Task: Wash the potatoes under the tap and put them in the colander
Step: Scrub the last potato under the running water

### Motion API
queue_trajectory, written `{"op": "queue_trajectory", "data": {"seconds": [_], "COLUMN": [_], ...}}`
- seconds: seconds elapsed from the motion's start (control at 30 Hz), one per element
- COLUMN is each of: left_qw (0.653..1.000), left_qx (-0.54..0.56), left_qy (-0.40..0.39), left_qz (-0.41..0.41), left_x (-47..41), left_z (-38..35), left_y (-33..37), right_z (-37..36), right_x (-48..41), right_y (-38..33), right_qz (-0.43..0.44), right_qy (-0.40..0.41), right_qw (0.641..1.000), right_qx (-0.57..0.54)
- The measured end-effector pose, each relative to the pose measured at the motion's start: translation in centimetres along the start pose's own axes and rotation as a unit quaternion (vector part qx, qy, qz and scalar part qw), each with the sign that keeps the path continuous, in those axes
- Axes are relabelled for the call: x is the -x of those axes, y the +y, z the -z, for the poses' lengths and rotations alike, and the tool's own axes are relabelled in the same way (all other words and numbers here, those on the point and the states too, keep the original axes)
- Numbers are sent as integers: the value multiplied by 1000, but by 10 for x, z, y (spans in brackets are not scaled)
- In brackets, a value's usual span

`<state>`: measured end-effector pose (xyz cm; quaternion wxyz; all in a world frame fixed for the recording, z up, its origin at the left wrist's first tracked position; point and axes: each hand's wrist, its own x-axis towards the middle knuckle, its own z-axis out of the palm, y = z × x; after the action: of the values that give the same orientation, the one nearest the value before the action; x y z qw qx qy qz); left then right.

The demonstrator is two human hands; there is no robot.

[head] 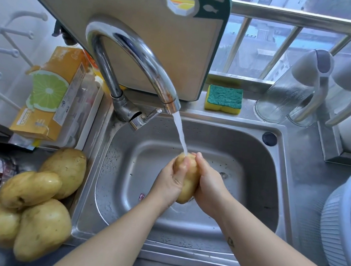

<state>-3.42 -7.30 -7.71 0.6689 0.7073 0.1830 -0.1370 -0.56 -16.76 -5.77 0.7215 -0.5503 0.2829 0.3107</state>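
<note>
Over the steel sink [262, 167] I hold a yellow potato [188, 179] between both hands. My left hand [171, 183] grips its left side with the thumb across the top. My right hand [210, 185] grips its right side, fingers curled round it. Water streams from the chrome tap [139, 60] onto the potato's upper end. Several more potatoes [34, 203] lie piled on the counter left of the sink. The grey-blue colander [345, 235] stands at the right edge, partly cut off by the frame.
A cutting board [141, 15] leans behind the tap. A yellow-green sponge [224, 99] lies on the sink's back ledge. Two clear jugs [293, 93] stand at the back right. An orange box [48, 97] and packets crowd the left counter.
</note>
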Motion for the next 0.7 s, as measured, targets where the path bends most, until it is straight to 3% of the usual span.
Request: {"op": "queue_trajectory", "data": {"seconds": [0.13,0.23,0.33,0.4,0.53,0.7], "left_qw": [995,981,972,976,994,977], "left_qx": [-70,-175,-199,-177,-32,88], "left_qy": [75,63,93,105,91,119], "left_qz": [-15,-62,-87,-72,45,150], "left_x": [-1,1,4,1,-10,-6], "left_z": [-6,-6,-5,-2,9,11], "left_y": [1,-3,-5,-2,8,17], "right_z": [1,0,-2,-5,-12,-14], "right_x": [0,1,2,3,7,10], "right_y": [0,-1,-3,-2,3,-1], "right_qz": [12,-28,-65,-57,-35,-15], "right_qy": [-12,-46,-38,-22,-3,-7], "right_qw": [1000,998,997,997,996,995], "right_qx": [23,28,-20,-50,-80,-97]}}
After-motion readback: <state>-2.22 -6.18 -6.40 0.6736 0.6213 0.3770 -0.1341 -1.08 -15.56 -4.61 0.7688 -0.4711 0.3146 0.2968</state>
